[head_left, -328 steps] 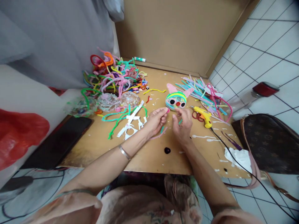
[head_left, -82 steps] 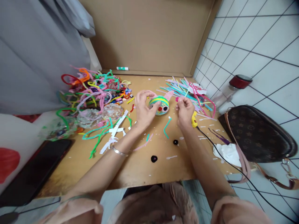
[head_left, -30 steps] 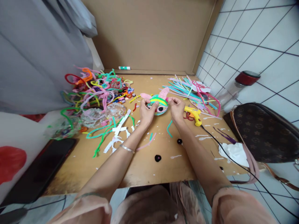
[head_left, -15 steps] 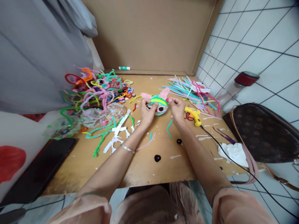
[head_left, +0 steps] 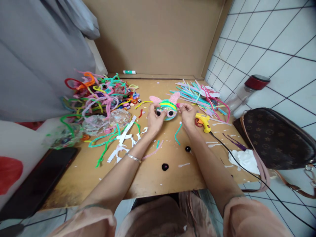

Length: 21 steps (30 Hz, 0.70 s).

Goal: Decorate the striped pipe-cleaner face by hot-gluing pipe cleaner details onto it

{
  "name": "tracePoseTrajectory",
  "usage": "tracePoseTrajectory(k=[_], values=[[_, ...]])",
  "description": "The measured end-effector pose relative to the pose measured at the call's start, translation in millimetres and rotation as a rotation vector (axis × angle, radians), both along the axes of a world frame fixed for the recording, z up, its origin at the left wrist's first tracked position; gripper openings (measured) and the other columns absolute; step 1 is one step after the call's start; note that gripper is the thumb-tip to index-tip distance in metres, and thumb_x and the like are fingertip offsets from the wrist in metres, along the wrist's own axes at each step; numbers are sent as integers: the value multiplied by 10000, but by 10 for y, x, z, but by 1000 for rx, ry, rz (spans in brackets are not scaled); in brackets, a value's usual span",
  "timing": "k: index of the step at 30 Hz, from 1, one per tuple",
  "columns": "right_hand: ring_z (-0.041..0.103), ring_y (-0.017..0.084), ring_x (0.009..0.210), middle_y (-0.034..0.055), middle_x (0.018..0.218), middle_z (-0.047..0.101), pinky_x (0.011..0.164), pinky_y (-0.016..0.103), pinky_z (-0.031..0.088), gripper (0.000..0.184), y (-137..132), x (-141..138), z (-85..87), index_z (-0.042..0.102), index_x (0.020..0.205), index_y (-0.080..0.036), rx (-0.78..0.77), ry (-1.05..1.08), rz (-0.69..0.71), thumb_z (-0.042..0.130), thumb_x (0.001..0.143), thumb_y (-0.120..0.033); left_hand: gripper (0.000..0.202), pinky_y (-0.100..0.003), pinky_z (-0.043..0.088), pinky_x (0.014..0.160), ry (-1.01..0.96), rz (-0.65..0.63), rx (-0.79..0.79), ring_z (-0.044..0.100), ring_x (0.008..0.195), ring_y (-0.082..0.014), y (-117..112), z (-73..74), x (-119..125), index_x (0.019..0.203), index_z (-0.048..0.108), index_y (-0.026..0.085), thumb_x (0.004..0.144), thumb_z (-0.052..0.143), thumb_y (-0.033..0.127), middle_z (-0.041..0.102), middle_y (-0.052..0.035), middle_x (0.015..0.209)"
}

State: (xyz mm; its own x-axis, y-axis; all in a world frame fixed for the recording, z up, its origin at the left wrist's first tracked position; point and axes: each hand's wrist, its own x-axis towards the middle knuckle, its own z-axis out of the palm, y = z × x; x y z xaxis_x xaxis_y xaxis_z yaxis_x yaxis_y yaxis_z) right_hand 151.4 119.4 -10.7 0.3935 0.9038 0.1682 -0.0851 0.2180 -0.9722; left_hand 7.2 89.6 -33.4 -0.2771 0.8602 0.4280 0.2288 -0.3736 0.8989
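A round pipe-cleaner face (head_left: 167,109), striped green, yellow and blue, with two pink ears and black-and-pink eyes, lies on the brown board (head_left: 148,171). My left hand (head_left: 154,119) grips its left side, fingers curled by the left eye. My right hand (head_left: 187,115) pinches its right edge just below the right pink ear. A short teal pipe-cleaner piece (head_left: 177,133) lies right under my right hand.
A tangled pile of coloured pipe cleaners (head_left: 98,93) sits at the left, straight ones (head_left: 199,95) at the right. A yellow glue gun (head_left: 202,120) with black cord lies beside my right hand. White paper scraps (head_left: 124,140), two black blobs, a brown bag (head_left: 276,141), a red-lidded jar (head_left: 247,90), a phone (head_left: 37,184).
The pipe-cleaner face has been turned so both eyes and both ears show. Both hands stay on it, shifted slightly. Earlier my right hand held a small piece apart from the face.
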Motion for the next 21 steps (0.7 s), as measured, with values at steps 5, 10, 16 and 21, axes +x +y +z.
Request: tracePoseTrajectory(k=[5, 10, 16, 21], values=[[619, 140, 621, -26, 626, 671, 656, 263, 491, 87, 20, 29, -7, 667, 716, -183, -9, -30, -34, 620, 766, -235, 276, -308, 462, 816, -1, -25, -4, 565, 843, -174, -67, 74, 30, 1026, 529, 247, 857, 696, 388, 611, -21, 963], [599, 136, 588, -42, 580, 643, 620, 253, 468, 78, 13, 28, 5, 649, 707, -194, -15, -20, -59, 598, 739, -243, 244, -324, 486, 848, 21, -41, -9, 591, 858, -176, -100, 98, 8, 1042, 562, 247, 914, 657, 432, 640, -30, 997], [599, 135, 595, -41, 576, 642, 631, 257, 476, 109, 0, 18, -8, 638, 706, -200, 0, -37, -85, 599, 738, -296, 325, -375, 497, 977, -47, -85, 26, 641, 1050, -214, -65, 78, -6, 1122, 583, 253, 920, 661, 496, 683, -75, 1159], [617, 140, 615, -43, 589, 642, 655, 268, 491, 140, 14, 44, -23, 635, 712, -202, -2, -46, -79, 643, 746, -337, 330, -402, 489, 1020, -110, -91, 52, 645, 1104, -229, -55, 73, 1, 1126, 611, 269, 897, 699, 489, 693, -84, 1197]])
